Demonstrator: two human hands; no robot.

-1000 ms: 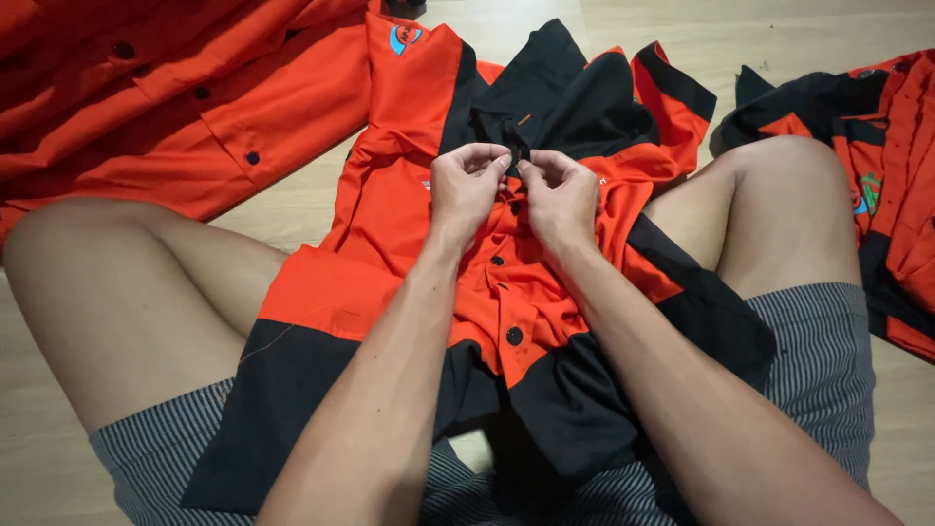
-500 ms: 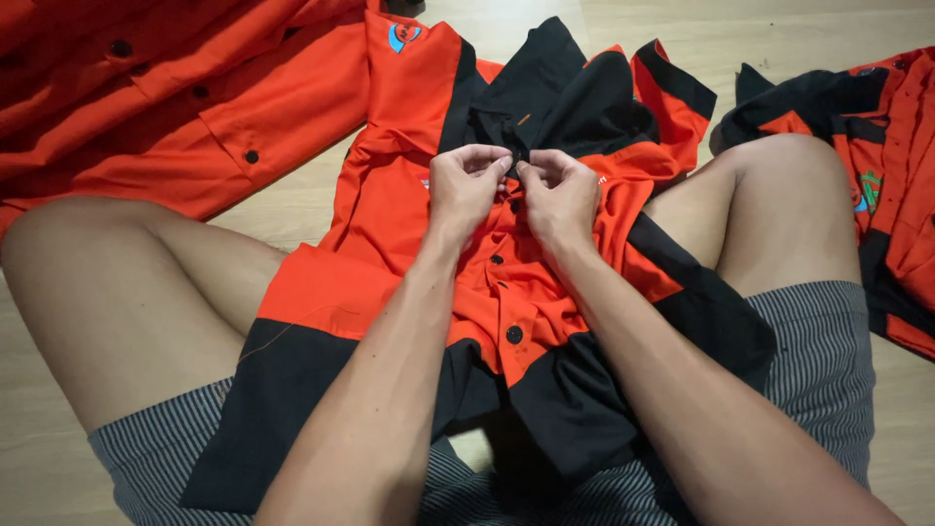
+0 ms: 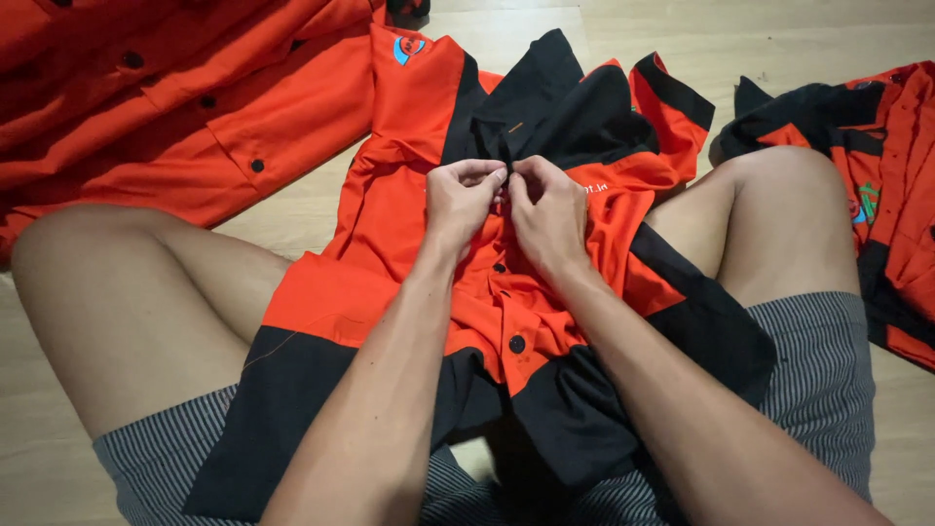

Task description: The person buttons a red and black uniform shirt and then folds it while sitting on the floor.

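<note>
Left hand: grip closed, thumb and fingertips pinching the shirt's front edge just below the collar.
Right hand: grip closed on the facing edge of the same placket, knuckles touching the left hand's.
Orange and black shirt: spread front up over the lap and floor, between the bare knees; collar pointing away, just beyond the pinch.
Pinch point: on the shirt's centre line, at its upper end.
Black buttons: in a row below the hands, running toward the body.
Orange garment: on the wooden floor, upper left, beside the shirt.
Second orange and black shirt: crumpled at far right, past the right knee.
</note>
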